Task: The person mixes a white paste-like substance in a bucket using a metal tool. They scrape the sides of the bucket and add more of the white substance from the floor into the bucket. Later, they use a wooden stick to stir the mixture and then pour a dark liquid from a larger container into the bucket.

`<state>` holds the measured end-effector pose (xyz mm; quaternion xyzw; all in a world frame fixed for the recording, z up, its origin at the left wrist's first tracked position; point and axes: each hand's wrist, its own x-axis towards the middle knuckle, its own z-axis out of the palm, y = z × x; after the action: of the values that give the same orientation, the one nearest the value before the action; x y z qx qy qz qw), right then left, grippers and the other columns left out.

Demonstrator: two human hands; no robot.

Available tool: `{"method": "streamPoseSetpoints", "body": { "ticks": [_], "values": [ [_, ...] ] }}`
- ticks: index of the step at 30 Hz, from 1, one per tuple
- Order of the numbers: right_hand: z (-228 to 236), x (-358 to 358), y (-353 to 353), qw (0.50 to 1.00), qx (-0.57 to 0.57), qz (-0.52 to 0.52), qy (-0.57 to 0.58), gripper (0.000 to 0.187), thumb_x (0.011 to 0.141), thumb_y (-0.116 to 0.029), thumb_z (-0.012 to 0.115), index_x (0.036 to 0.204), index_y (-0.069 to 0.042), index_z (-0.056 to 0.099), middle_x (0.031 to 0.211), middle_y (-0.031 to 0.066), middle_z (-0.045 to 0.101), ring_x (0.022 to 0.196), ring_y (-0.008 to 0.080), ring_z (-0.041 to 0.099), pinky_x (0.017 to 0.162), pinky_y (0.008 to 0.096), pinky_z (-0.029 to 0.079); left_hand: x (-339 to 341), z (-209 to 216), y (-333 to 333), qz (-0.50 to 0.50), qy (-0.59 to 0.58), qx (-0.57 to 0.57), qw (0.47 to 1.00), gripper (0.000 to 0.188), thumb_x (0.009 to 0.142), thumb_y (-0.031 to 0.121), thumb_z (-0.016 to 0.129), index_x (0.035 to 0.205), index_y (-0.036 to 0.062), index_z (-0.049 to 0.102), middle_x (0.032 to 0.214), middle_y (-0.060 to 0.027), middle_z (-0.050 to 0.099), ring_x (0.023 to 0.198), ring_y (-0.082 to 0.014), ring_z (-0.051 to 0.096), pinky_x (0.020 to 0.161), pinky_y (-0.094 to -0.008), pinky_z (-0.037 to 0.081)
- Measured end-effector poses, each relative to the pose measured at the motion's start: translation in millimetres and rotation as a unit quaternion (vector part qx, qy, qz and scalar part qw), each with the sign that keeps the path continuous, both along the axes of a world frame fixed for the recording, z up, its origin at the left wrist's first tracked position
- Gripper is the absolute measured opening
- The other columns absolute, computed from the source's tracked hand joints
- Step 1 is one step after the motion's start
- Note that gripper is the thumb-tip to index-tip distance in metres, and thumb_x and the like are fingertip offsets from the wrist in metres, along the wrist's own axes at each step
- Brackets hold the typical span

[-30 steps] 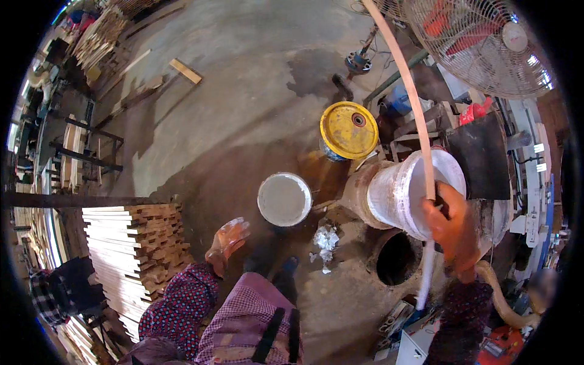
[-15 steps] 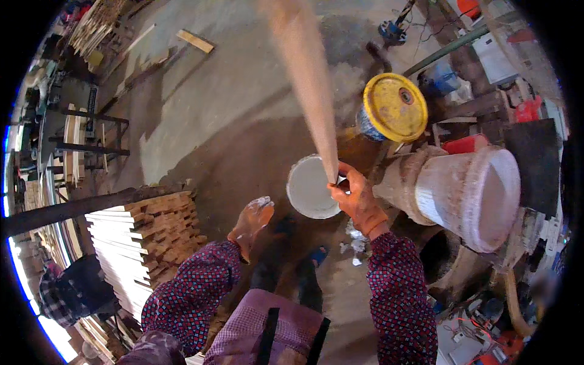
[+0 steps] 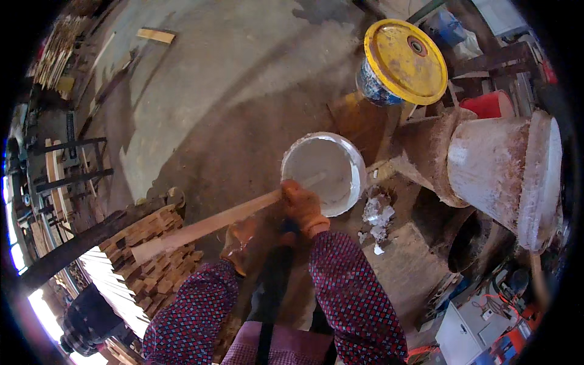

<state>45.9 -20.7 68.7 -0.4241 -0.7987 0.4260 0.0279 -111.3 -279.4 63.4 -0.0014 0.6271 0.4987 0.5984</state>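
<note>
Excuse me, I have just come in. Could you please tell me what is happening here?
A person holds a long wooden stick in the right hand, the fingers closed around it. One end reaches over the pale contents of the white bucket; I cannot tell how deep it goes. The left hand is just below the stick, and whether it touches is unclear. Beyond the bucket stands a pail with a yellow lid.

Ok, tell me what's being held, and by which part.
The right hand grips a wooden strip near its end at the white bucket. The left hand is close to the strip; contact cannot be told.
</note>
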Motion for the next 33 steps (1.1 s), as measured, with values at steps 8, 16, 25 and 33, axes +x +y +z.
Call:
{"method": "streamPoseSetpoints", "body": {
  "ticks": [8,16,25,33],
  "values": [
    [106,45,-46,0.948,-0.101,-0.263,0.147,0.030,0.089,-0.013,0.056,0.117,-0.002,0.058,0.120,0.0199,0.060,0.105,0.0321,0.061,0.090,0.0352,0.048,23,-71,60,-0.514,0.689,0.141,0.492,0.057,0.089,0.037,0.059,0.135,0.0057,0.046,0.132,-0.0113,0.052,0.114,-0.0230,0.056,0.096,-0.0414,0.045],
    [164,206,-112,0.831,-0.290,-0.461,0.113,0.037,0.095,-0.012,0.056,0.130,-0.005,0.049,0.123,0.0104,0.057,0.107,0.0198,0.058,0.091,0.0305,0.047,84,-19,116,-0.028,-0.087,-0.054,0.994,0.051,0.091,0.050,0.054,0.128,0.0162,0.052,0.131,-0.0107,0.054,0.114,-0.0311,0.054,0.095,-0.0551,0.041],
    [173,233,-135,0.858,-0.309,-0.408,0.035,0.044,0.095,-0.028,0.054,0.131,-0.003,0.049,0.123,0.0101,0.057,0.101,0.0203,0.061,0.088,0.0315,0.049,112,79,137,0.215,-0.469,0.089,0.852,0.054,0.094,0.044,0.050,0.139,0.0135,0.043,0.140,-0.0122,0.048,0.133,-0.0319,0.039,0.101,-0.0549,0.040],
    [158,248,-140,0.909,-0.289,-0.298,0.043,0.048,0.095,-0.030,0.053,0.134,-0.004,0.046,0.128,0.0112,0.049,0.105,0.0235,0.061,0.088,0.0341,0.050,112,-124,110,0.043,-0.151,-0.103,0.982,0.053,0.093,0.041,0.055,0.139,0.0158,0.044,0.144,-0.0095,0.041,0.129,-0.0287,0.040,0.097,-0.0438,0.043]
  ]
}}
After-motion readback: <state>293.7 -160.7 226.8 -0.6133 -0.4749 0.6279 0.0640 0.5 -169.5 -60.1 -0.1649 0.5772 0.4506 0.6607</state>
